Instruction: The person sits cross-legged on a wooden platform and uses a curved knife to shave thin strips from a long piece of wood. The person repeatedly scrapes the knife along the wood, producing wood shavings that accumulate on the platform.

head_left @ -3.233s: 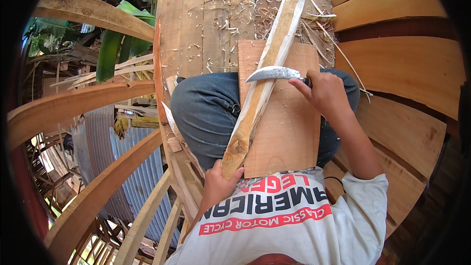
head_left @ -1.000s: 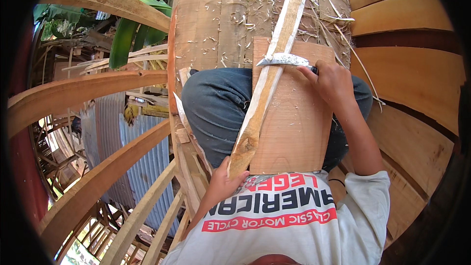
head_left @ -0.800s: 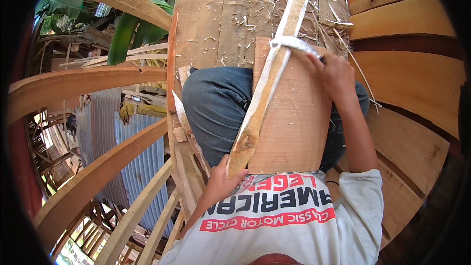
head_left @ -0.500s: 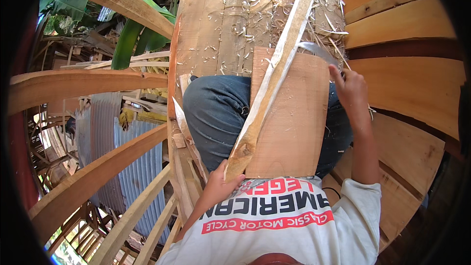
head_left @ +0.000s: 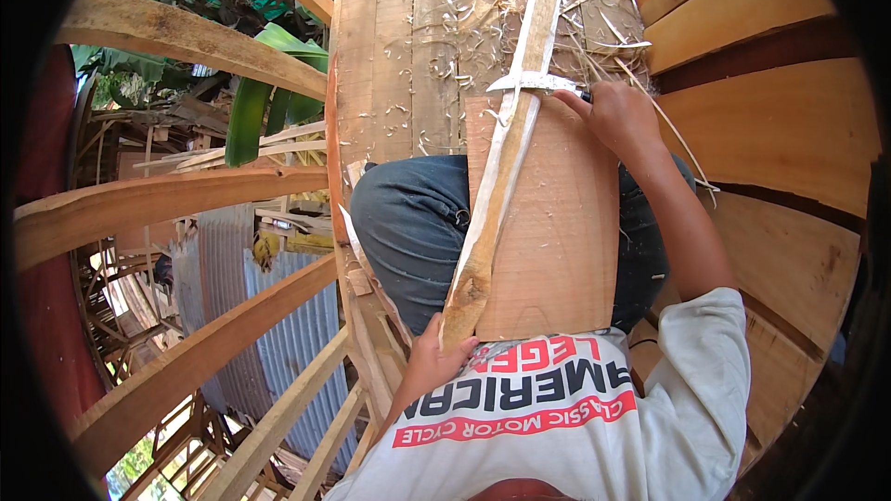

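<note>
A long, partly peeled wooden stick [head_left: 493, 213] slants across a flat rectangular board [head_left: 554, 232] on my lap. At its near end, close to my shirt, my left hand [head_left: 439, 353] is closed around the stick. My right hand [head_left: 620, 119] grips the dark handle of a knife, mostly hidden by the fingers. The knife's pale metal blade [head_left: 549, 83] lies crosswise over the stick, just past the board's far edge. The stick's sides look pale and freshly cut, and its top face is browner, with a dark knot near my left hand.
Thin curled shavings [head_left: 483, 0] litter the plank floor [head_left: 390, 65] beyond my knees. Wooden rails [head_left: 186, 195] run along the left, with corrugated metal sheets [head_left: 288, 315] and scrap wood below. A wall of boards [head_left: 761, 121] closes the right side.
My right hand has shifted left and slightly up, bringing the knife blade from the stick's right side to across it. The stick has turned slightly more upright; my left hand still holds its end.
</note>
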Tool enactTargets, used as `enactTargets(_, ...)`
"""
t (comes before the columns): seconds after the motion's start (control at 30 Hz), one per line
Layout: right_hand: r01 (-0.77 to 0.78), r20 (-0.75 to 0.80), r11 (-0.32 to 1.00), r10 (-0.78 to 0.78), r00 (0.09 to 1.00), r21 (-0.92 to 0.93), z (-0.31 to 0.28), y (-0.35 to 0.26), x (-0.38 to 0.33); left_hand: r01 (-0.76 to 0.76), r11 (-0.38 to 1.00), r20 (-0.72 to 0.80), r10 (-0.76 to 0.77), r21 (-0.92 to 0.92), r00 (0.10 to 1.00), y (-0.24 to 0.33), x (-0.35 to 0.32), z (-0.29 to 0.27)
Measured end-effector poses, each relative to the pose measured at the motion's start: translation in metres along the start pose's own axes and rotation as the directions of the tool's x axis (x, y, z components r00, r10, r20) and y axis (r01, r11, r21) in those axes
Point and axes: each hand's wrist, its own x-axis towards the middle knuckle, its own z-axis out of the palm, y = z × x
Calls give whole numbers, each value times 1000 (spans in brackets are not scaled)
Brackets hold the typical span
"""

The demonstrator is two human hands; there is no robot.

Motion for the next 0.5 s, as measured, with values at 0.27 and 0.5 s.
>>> enactTargets(0.27, -374, -13, 919, 379, 925, 122, 0, 80, 74, 18, 1000, 26, -17, -20, 1000, -7, 2, -3)
enactTargets(0.5, -358, 27, 879, 369, 929, 314, -8, 68, 40, 42, 999, 37, -41, -25, 998, 3, 4, -5)
